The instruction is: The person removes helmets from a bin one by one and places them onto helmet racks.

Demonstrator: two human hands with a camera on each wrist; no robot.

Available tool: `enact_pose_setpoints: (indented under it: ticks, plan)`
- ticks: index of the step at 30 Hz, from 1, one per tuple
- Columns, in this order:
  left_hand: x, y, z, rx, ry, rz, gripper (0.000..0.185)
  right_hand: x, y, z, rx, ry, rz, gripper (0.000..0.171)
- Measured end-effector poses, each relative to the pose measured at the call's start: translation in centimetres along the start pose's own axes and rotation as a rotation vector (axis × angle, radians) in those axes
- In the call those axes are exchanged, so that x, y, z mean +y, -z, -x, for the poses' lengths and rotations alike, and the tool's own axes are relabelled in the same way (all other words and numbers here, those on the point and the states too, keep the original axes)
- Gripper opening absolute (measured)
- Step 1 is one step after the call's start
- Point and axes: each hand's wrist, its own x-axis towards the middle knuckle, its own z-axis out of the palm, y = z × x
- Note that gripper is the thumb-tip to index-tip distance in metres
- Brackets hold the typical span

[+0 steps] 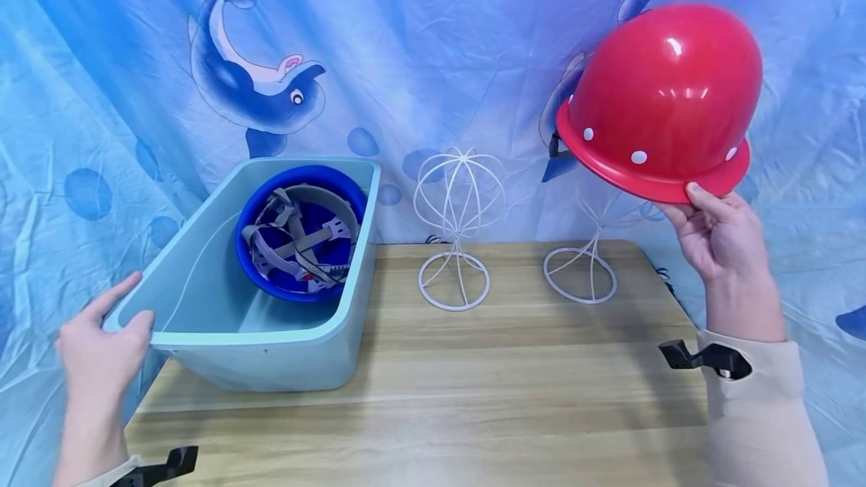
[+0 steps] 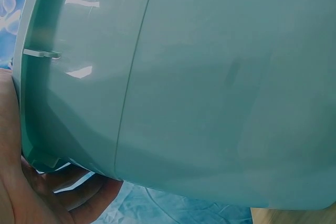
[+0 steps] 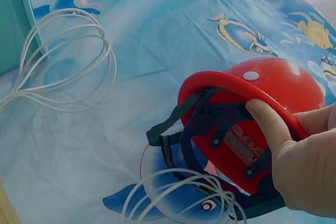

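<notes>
My right hand [image 1: 727, 239] grips a red hard hat [image 1: 670, 96] by its brim, thumb on one side and fingers on the other. The hat is held in the air over the right-hand white wire stand [image 1: 582, 274], hiding most of its top. In the right wrist view, dark straps [image 3: 173, 150] hang from inside the hat beside the wire loops. At the left, my left hand [image 1: 101, 352] holds the near corner of a light teal bin [image 1: 260, 359], fingers curled under its rim. Inside the bin lies a blue hard hat [image 1: 298, 235], upturned, its grey straps showing.
A second white wire stand [image 1: 453, 231] stands between the bin and the right-hand stand. The wooden table [image 1: 487, 389] carries the bin and both stands. Behind it hangs a blue cloth [image 1: 419, 43] printed with dolphins.
</notes>
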Motion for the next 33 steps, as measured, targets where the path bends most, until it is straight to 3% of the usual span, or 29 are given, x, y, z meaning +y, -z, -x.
enact_pose_setpoints:
  ticks: [7,14,33]
  plan:
    - [0.2,0.1,0.1,0.033,0.021,0.003,0.05,0.1,0.9,-0.1,-0.008,-0.018,-0.009,0.047]
    - [0.0,0.0,0.0,0.007,0.006,-0.014,0.052,0.2,1.8,-0.1,0.026,-0.029,-0.029,0.046]
    - [0.0,0.0,0.1,0.025,0.007,-0.022,0.05,0.5,3.4,-0.2,0.06,-0.034,-0.021,0.047]
